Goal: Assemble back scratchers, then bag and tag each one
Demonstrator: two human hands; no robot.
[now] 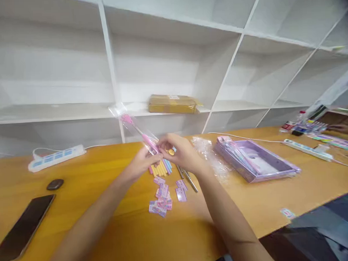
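Observation:
Between my hands is a clear plastic sleeve (115,110) with a slim pink tool inside, which looks like a back scratcher (148,141). It has a pink head, a thin metal shaft and a pink handle, and its head points up and left. My left hand (144,160) is closed around the handle end. The fingers of my right hand (177,150) pinch at that same end; what exactly they grip is hidden. Below lie yellow, pink and blue handles (159,169), partly covered by my hands. Several small printed cards (164,199) and silver metal rods (190,181) lie nearer me.
At right, a purple tray (278,165) holds bagged items beside crumpled clear plastic (210,156). A phone (23,229), a black mouse-like object (55,184) and a power strip (57,158) lie left. A cardboard box (173,104) sits on the shelf. Another person's hand (341,128) shows far right.

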